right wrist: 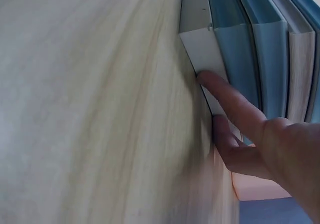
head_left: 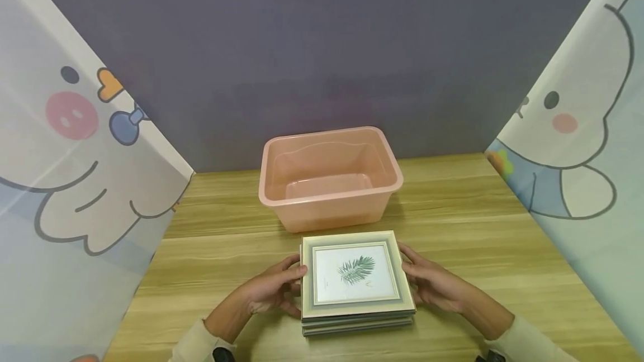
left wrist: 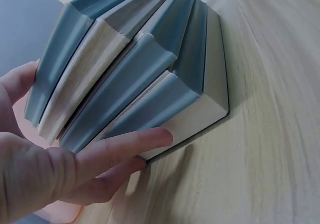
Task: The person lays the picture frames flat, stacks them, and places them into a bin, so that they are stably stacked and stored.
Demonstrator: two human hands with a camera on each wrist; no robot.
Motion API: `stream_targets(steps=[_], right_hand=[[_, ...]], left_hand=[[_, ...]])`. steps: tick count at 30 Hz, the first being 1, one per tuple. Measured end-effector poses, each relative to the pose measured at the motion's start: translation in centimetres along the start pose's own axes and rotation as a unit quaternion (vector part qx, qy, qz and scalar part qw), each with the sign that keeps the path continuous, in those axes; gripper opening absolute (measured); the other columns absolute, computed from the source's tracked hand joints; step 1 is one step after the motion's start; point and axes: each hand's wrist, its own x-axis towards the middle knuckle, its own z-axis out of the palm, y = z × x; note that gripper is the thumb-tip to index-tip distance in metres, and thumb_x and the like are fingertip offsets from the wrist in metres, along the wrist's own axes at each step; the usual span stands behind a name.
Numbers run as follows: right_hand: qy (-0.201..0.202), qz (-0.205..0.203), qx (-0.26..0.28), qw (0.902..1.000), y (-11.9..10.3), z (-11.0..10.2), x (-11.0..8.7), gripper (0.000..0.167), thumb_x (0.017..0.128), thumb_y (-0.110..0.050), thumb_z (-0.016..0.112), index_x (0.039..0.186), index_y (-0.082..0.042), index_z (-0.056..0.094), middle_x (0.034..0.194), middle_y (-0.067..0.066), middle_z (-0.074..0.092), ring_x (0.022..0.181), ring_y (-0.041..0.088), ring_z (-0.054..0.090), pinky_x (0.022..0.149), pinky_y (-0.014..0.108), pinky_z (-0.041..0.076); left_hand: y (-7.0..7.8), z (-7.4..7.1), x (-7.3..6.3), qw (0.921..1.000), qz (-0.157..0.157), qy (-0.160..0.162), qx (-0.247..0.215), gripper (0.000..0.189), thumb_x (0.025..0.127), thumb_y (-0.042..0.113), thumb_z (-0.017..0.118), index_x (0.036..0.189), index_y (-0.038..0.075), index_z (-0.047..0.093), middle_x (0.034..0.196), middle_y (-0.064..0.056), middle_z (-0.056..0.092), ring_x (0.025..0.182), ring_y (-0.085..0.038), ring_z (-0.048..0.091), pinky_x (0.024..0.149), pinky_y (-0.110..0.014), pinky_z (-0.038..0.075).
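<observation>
A stack of picture frames (head_left: 358, 325) sits near the front of the table. On top, a pale frame (head_left: 308, 289) surrounds a print of a green leaf (head_left: 357, 270). My left hand (head_left: 274, 288) grips the stack's left side, its thumb at the top frame's edge. From the right side my right hand (head_left: 436, 285) holds the same stack, with fingers low against the bottom frame in the right wrist view. Blue-grey, wood-toned and white frame edges (left wrist: 120, 88) show in the left wrist view. Some fingers are hidden behind the stack.
Just behind the stack stands a pink plastic bin (head_left: 332, 211) with nothing visible inside. A wood-grain table (head_left: 463, 211) lies under everything. A dark grey panel (head_left: 322, 43) rises at the back, and cartoon-printed panels (head_left: 578, 144) flank both sides.
</observation>
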Motion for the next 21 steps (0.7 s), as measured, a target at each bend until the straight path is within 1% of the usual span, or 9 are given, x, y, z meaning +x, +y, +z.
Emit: stream_targets(steps=[1,4,6,8,10,14,19,21], right_hand=[[-0.001,-0.003,-0.002,1.0000,0.1,0.0,0.0,0.072,0.113,-0.027,0.030,0.159,-0.022,-0.025,0.145,0.008,0.046,0.128,0.025,0.055,0.100,0.057,0.052],[0.010,-0.009,-0.009,0.9999,0.3,0.0,-0.1,0.073,0.112,-0.028,0.033,0.160,-0.022,-0.022,0.141,0.007,0.050,0.124,0.025,0.058,0.098,0.055,0.054],[0.018,-0.011,-0.014,0.9997,0.5,0.1,0.0,0.073,0.112,-0.029,0.034,0.160,-0.021,-0.021,0.140,0.007,0.050,0.123,0.025,0.059,0.097,0.054,0.055],[0.024,-0.010,-0.015,0.9995,0.4,0.2,-0.1,0.073,0.112,-0.030,0.034,0.160,-0.021,-0.020,0.142,0.005,0.049,0.124,0.023,0.058,0.098,0.054,0.054],[0.029,-0.007,-0.015,0.9994,0.3,0.4,-0.2,0.072,0.112,-0.030,0.033,0.160,-0.022,-0.020,0.147,0.005,0.045,0.126,0.022,0.056,0.099,0.054,0.053],[0.042,-0.002,-0.017,0.9990,0.1,0.7,-0.3,0.072,0.112,-0.033,0.032,0.160,-0.024,-0.021,0.158,0.012,0.032,0.129,0.018,0.052,0.101,0.053,0.052],[0.057,0.001,-0.032,0.9979,0.0,1.1,-0.2,0.071,0.112,-0.035,0.031,0.161,-0.024,-0.019,0.164,0.018,0.021,0.129,0.016,0.050,0.101,0.051,0.051],[0.058,0.003,-0.035,0.9977,0.0,1.2,-0.1,0.071,0.112,-0.035,0.031,0.161,-0.024,-0.019,0.167,0.023,0.011,0.129,0.015,0.049,0.101,0.051,0.051]], left_hand=[[0.0,0.1,0.0,1.0000,-0.001,0.003,-0.001,0.079,0.105,0.037,0.052,0.161,0.007,0.006,0.126,-0.019,0.059,0.113,-0.029,0.063,0.083,-0.062,0.058],[0.0,0.2,0.1,0.9998,-0.002,0.016,-0.008,0.079,0.103,0.037,0.053,0.161,0.006,0.010,0.130,-0.019,0.053,0.113,-0.030,0.060,0.081,-0.058,0.059],[-0.1,0.2,0.2,0.9996,-0.002,0.026,-0.009,0.080,0.102,0.038,0.054,0.160,0.005,0.010,0.132,-0.020,0.049,0.113,-0.031,0.057,0.081,-0.057,0.060],[-0.3,0.3,0.3,0.9993,0.001,0.036,-0.011,0.080,0.101,0.038,0.055,0.160,0.005,0.011,0.134,-0.021,0.048,0.113,-0.031,0.058,0.082,-0.058,0.059],[-0.5,0.3,0.4,0.9990,0.005,0.043,-0.014,0.080,0.101,0.039,0.054,0.160,0.005,0.011,0.136,-0.021,0.049,0.113,-0.031,0.060,0.084,-0.060,0.058],[-0.9,0.5,0.6,0.9982,0.018,0.052,-0.025,0.078,0.102,0.039,0.054,0.159,0.007,0.012,0.137,-0.018,0.051,0.111,-0.030,0.062,0.085,-0.062,0.057],[-0.8,0.9,0.5,0.9969,0.022,0.071,-0.026,0.076,0.100,0.039,0.055,0.158,0.007,0.016,0.132,-0.016,0.052,0.108,-0.029,0.061,0.080,-0.056,0.059],[-0.7,1.0,0.5,0.9966,0.021,0.077,-0.023,0.077,0.100,0.039,0.055,0.158,0.006,0.017,0.132,-0.016,0.052,0.108,-0.029,0.060,0.079,-0.055,0.060]])
